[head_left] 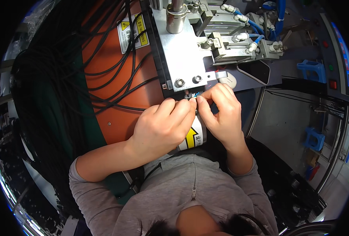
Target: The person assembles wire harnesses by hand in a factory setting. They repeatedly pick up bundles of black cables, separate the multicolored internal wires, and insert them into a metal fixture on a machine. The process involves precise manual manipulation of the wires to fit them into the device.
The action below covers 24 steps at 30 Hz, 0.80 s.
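Just below the front edge of a metal press block (184, 59), both my hands meet with fingertips almost touching. My left hand (162, 122) is closed in a pinch, and its fingers hide most of what they hold. A black cable (123, 107) runs from the left toward this hand. Thumb and forefinger of my right hand (224, 114) are pinched at some thin blue and whitish wires (195, 94) under the block. The wire ends are too small to make out clearly.
Many black cables (60, 70) hang at the left over an orange panel (119, 126) with a warning label (134, 33). Pneumatic cylinders (237, 43) with blue hoses stand behind. A round white object (226, 80) lies right of the block. Blue stools (313, 70) stand farther right.
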Each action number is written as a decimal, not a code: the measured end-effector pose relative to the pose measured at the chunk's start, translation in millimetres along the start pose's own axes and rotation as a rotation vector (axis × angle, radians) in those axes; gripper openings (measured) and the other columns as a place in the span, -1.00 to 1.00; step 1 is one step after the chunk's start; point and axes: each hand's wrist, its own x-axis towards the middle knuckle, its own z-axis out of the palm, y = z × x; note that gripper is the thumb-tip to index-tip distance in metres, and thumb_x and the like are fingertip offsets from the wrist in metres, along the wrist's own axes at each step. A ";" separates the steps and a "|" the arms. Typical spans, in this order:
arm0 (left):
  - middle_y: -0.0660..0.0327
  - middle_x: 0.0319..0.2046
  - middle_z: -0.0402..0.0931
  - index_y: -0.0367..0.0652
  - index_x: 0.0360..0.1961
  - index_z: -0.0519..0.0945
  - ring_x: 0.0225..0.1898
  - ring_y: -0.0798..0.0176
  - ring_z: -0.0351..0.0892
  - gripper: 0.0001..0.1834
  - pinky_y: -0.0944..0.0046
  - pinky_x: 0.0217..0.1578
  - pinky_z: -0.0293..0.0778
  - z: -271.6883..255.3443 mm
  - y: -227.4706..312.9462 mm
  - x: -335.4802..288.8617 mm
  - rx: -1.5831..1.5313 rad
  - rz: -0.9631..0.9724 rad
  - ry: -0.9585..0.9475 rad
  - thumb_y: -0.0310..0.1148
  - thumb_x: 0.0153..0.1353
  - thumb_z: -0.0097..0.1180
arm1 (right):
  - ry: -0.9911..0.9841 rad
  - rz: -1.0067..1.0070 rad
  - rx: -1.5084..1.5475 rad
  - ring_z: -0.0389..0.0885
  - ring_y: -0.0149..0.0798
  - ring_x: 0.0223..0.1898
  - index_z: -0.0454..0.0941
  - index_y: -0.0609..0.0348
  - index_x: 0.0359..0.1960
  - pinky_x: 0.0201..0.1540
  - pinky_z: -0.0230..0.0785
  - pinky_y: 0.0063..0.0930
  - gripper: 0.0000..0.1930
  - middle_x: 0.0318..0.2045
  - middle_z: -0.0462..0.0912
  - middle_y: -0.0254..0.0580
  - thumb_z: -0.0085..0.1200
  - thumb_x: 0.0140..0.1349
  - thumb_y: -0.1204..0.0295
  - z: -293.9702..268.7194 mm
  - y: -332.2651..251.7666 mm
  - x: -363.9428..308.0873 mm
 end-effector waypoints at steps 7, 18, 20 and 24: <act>0.35 -0.61 0.17 -0.17 -0.17 0.65 -0.61 0.42 0.26 -0.68 0.43 -0.66 0.21 2.3 -2.2 0.7 -0.041 0.002 0.021 -0.50 -0.04 0.18 | 0.115 -0.037 0.082 0.44 -0.20 -0.47 0.49 0.24 -0.54 -0.37 0.29 -0.38 -0.92 -0.56 0.48 -0.21 0.15 0.01 0.60 12.0 10.9 -2.3; 0.38 -0.48 0.36 -0.09 -0.39 0.58 -0.52 0.42 0.39 -0.84 0.43 -0.56 0.29 13.6 -15.3 0.9 -0.118 0.010 0.154 -0.40 -0.09 0.15 | 0.019 0.322 0.535 0.43 -0.46 -0.42 0.45 0.32 -0.41 -0.33 0.28 -0.58 -0.91 -0.49 0.50 -0.27 0.02 0.19 0.52 23.4 26.2 -12.6; 0.37 -0.43 0.47 -0.08 -0.27 0.64 -0.53 0.39 0.43 -0.76 0.38 -0.53 0.32 4.5 -11.2 2.5 -0.081 -0.026 0.066 -0.39 -0.04 0.15 | 0.118 0.142 0.343 0.44 -0.40 -0.41 0.46 0.32 -0.40 -0.29 0.31 -0.54 -0.90 -0.48 0.50 -0.23 0.03 0.20 0.52 26.0 19.3 -10.3; 0.34 -0.55 0.34 -0.20 -0.38 0.60 -0.57 0.42 0.36 -0.84 0.40 -0.58 0.19 -8.8 2.4 -6.2 0.127 -0.056 -0.079 -0.41 -0.02 0.13 | 0.052 0.433 0.629 0.40 -0.50 -0.37 0.47 0.28 -0.40 -0.23 0.27 -0.61 -0.94 -0.48 0.47 -0.37 0.03 0.22 0.55 24.5 22.8 -18.0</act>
